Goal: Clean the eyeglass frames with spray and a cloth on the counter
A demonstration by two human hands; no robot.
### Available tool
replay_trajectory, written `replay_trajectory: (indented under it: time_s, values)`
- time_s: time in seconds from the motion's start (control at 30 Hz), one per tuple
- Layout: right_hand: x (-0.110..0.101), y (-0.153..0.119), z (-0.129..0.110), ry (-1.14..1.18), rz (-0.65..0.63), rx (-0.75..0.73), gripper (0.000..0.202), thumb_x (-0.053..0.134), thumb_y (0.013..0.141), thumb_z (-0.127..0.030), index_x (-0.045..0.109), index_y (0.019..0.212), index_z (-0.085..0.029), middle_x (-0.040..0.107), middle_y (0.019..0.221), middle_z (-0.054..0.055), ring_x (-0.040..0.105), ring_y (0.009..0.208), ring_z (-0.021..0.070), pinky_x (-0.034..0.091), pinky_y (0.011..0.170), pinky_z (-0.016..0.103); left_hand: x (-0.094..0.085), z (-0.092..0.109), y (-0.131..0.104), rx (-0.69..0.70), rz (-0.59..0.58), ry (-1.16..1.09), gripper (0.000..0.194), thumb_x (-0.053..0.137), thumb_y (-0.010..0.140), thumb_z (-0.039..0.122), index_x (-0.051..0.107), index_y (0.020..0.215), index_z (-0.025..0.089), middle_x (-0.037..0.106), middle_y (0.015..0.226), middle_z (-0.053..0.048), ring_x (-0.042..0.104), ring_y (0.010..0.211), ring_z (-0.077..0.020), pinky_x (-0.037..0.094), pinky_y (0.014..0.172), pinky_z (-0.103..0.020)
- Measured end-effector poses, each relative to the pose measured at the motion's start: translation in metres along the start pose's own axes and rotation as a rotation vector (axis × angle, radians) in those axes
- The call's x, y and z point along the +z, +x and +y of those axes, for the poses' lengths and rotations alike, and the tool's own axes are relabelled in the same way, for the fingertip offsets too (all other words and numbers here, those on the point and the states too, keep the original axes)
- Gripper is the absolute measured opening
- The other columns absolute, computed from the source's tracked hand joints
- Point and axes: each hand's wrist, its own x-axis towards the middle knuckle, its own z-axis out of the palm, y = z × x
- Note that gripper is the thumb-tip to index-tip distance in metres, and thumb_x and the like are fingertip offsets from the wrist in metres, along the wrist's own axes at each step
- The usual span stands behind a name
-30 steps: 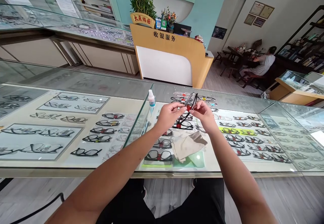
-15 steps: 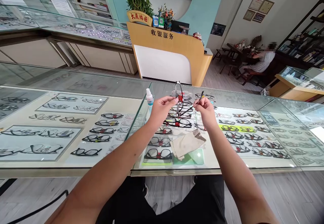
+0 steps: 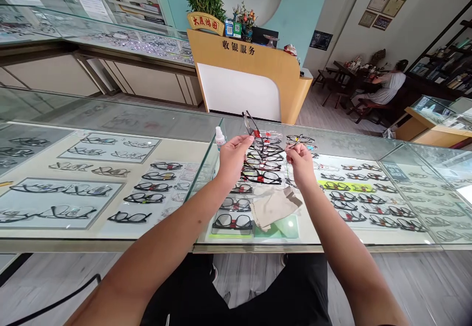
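Above the glass counter, my left hand (image 3: pixel 236 156) pinches a pair of dark-framed glasses (image 3: pixel 257 133) with a red mark on it. My right hand (image 3: pixel 299 159) is closed on a thin dark temple arm at the right side; whether it belongs to the same pair is hard to make out. Below the hands, a beige cloth (image 3: pixel 275 208) lies on the counter top, over a green sheet (image 3: pixel 283 228). A small white spray bottle (image 3: pixel 220 138) stands just behind my left hand.
Rows of glasses (image 3: pixel 232 222) show through the glass counter (image 3: pixel 206 249), with more trays (image 3: pixel 92 149) at the left. A wooden cash desk (image 3: pixel 295 97) with plants stands beyond. At the far right a person (image 3: pixel 393 87) sits by a dark table.
The glasses have tilted over to the left, with the raised end now nearer my left hand. My left hand has turned slightly and moved a little left. The view has shifted slightly.
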Motion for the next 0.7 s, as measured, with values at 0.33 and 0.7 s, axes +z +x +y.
replay_trajectory:
  time_s: [0.33, 0.7]
  values:
    - [0.012, -0.038, -0.028, -0.167, -0.214, -0.300, 0.015, 0.071, 0.099, -0.039, 0.071, 0.088, -0.030, 0.079, 0.106, 0.004, 0.064, 0.084, 0.0232, 0.053, 0.081, 0.041, 0.003, 0.006, -0.016, 0.313, 0.043, 0.212, 0.031, 0.086, 0.085, 0.051, 0.082, 0.092, 0.021, 0.027, 0.060, 0.008, 0.028, 0.059, -0.0117, 0.035, 0.064, -0.030]
    - [0.020, -0.056, -0.011, -0.439, -0.411, -0.499, 0.062, 0.063, 0.106, -0.036, 0.055, 0.166, -0.047, 0.058, 0.172, 0.003, 0.074, 0.110, 0.0297, 0.061, 0.097, 0.054, -0.001, -0.005, -0.020, 0.457, -0.059, 0.419, 0.036, 0.077, 0.097, 0.054, 0.084, 0.104, 0.020, 0.030, 0.059, 0.008, 0.031, 0.058, -0.0132, 0.033, 0.062, -0.030]
